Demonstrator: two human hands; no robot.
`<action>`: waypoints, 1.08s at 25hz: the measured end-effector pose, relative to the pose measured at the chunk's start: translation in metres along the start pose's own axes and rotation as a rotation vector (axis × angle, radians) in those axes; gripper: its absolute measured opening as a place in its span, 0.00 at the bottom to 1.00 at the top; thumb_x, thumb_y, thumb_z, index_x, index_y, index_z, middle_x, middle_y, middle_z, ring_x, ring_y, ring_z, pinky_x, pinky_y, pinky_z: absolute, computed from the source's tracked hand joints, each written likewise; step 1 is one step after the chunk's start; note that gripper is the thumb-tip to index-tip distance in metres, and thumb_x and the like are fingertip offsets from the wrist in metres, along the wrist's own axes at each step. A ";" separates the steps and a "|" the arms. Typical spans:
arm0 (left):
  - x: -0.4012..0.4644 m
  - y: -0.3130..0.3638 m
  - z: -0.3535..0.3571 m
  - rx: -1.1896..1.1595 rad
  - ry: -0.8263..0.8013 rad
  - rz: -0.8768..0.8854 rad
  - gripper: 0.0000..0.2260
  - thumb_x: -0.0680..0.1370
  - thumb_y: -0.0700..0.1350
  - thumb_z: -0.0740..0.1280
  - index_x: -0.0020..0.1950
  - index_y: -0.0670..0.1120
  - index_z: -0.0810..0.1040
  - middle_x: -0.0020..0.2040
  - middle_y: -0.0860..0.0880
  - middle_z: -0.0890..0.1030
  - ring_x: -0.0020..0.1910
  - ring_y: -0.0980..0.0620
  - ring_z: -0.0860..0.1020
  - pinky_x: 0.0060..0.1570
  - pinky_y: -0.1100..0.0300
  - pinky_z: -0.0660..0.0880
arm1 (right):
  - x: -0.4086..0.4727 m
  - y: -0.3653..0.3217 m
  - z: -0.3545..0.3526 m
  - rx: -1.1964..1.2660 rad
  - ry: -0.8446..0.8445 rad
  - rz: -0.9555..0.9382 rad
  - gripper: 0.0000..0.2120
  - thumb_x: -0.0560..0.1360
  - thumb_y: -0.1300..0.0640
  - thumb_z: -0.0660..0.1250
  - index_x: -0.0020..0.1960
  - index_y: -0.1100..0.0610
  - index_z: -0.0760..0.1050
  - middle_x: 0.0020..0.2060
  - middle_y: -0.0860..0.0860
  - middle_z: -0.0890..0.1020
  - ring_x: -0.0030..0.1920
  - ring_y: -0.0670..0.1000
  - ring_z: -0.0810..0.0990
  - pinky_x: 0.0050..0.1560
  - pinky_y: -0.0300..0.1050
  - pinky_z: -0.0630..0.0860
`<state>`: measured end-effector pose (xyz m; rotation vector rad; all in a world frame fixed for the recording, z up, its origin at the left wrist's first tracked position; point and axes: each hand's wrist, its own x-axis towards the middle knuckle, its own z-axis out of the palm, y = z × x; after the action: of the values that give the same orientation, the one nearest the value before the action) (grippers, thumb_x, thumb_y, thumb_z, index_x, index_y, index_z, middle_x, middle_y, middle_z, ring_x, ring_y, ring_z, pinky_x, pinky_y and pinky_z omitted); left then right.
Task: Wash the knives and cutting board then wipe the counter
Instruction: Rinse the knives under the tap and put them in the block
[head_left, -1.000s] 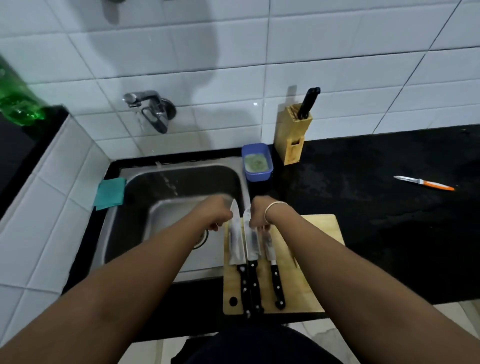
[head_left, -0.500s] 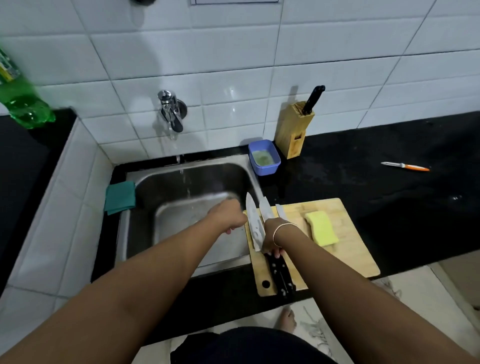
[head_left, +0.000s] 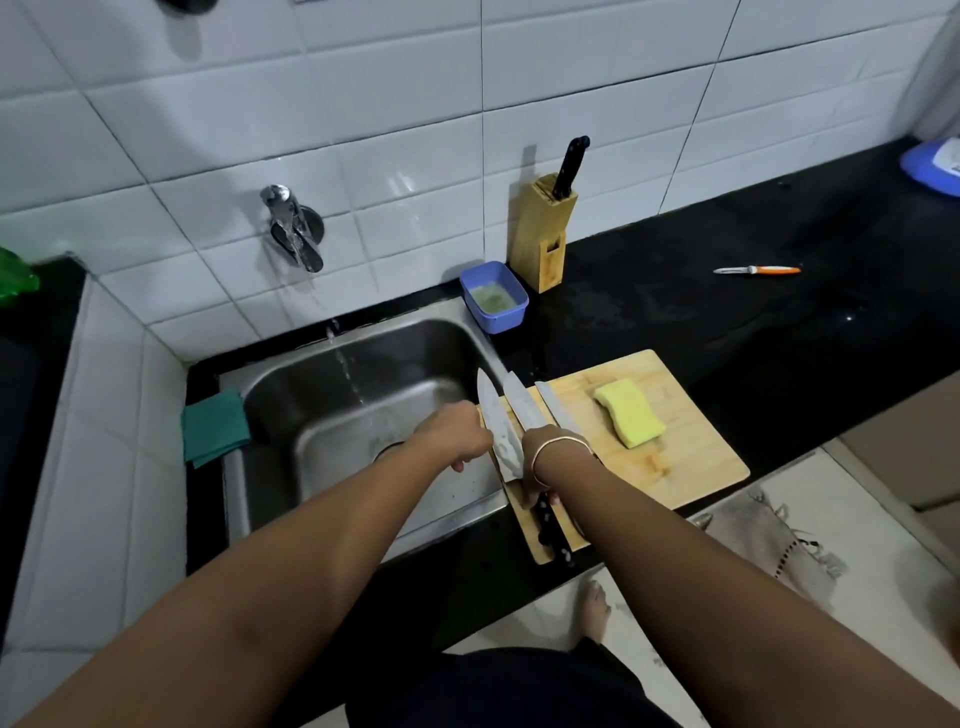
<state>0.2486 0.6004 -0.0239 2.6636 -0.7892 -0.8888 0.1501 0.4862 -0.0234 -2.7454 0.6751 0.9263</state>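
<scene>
Three black-handled steel knives (head_left: 511, 421) lie side by side on the left end of the pale wooden cutting board (head_left: 691, 462), blades pointing toward the wall, on the black tabletop (head_left: 779, 338) just right of the steel sink (head_left: 291, 410). The right hand (head_left: 543, 462) curls down over the knife handles, grasping them. The left hand (head_left: 457, 434) hangs over the sink beside the blades, fingers curled, holding nothing visible. A yellow sponge (head_left: 629, 419) rests on the board. Water falls from the wall tap (head_left: 293, 228).
</scene>
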 end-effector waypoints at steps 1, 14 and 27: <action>-0.002 -0.002 0.000 -0.008 0.003 -0.002 0.09 0.74 0.45 0.61 0.42 0.43 0.78 0.36 0.46 0.83 0.30 0.50 0.84 0.41 0.55 0.81 | 0.000 -0.001 0.000 0.028 -0.006 -0.002 0.15 0.69 0.54 0.75 0.36 0.55 0.69 0.42 0.53 0.83 0.41 0.54 0.81 0.45 0.46 0.78; -0.046 -0.074 -0.054 -0.344 0.494 -0.049 0.14 0.76 0.40 0.64 0.60 0.51 0.75 0.49 0.53 0.81 0.50 0.49 0.80 0.51 0.52 0.78 | 0.037 -0.078 -0.085 1.216 -0.333 -0.012 0.12 0.74 0.59 0.69 0.32 0.58 0.73 0.19 0.49 0.71 0.17 0.44 0.64 0.19 0.33 0.58; -0.048 -0.057 -0.085 -0.873 0.876 0.046 0.08 0.76 0.43 0.74 0.53 0.43 0.80 0.46 0.46 0.83 0.45 0.52 0.80 0.52 0.56 0.78 | 0.063 -0.110 -0.108 1.415 -0.680 0.071 0.15 0.74 0.47 0.62 0.33 0.55 0.72 0.26 0.46 0.74 0.19 0.42 0.66 0.19 0.30 0.54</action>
<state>0.2920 0.6782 0.0462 1.8978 -0.1604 0.0433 0.3040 0.5291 0.0257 -1.1004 0.8041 0.7994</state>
